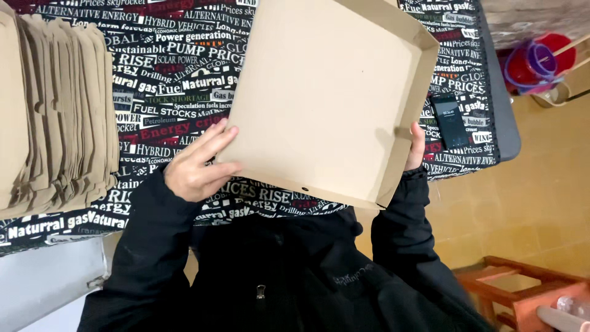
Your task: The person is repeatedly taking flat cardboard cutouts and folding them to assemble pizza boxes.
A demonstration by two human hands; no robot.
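Here, brown cardboard box [319, 98] tilted above the printed tablecloth [166, 80], both hands' fingers [212, 144] closed on its edges.

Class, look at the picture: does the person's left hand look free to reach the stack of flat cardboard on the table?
Probably not yet: the left hand grips the cardboard box. Otherwise the way to the stack of flat cardboard over the tablecloth looks open.

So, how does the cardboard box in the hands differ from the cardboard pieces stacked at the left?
The box is folded, with raised side walls; the stacked pieces lie flat and unfolded. The box is held tilted by the left hand and right hand; the stack rests on the table. Both are plain brown cardboard.
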